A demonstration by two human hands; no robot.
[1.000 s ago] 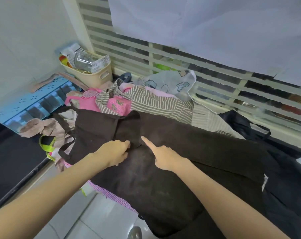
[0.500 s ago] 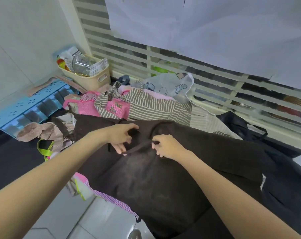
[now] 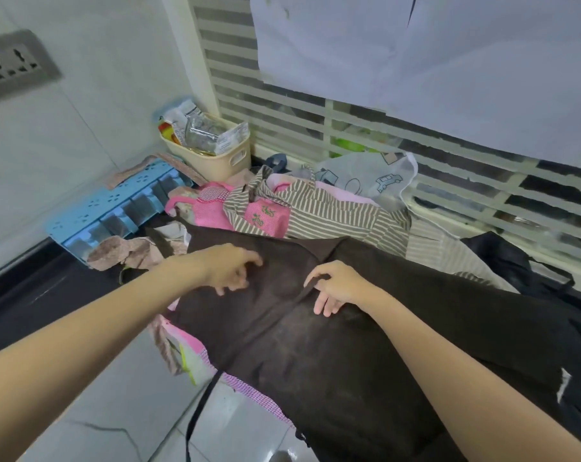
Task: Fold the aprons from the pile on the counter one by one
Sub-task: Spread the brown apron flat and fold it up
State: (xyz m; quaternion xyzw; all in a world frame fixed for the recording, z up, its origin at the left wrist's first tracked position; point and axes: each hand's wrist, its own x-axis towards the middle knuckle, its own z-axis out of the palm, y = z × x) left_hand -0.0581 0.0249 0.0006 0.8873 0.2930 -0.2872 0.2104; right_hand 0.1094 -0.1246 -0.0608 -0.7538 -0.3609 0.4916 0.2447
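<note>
A dark brown apron lies spread over the pile on the counter, its lower part hanging over the front edge. My left hand hovers at its upper left, fingers loosely curled, fingertips touching the cloth and holding nothing. My right hand is at the apron's middle, index finger and thumb pinching a dark strap or fold that runs up to the top edge. Behind lie a brown-striped apron and a pink apron.
A beige basket of packets and a blue organiser stand in the back left corner. Black cloth lies at the right. The dark counter shows at the left. A black strap dangles over the floor tiles.
Both hands held the strap between them half a second ago. My left hand has let go and drawn left; my right hand keeps its pinch. The view has shifted closer.
</note>
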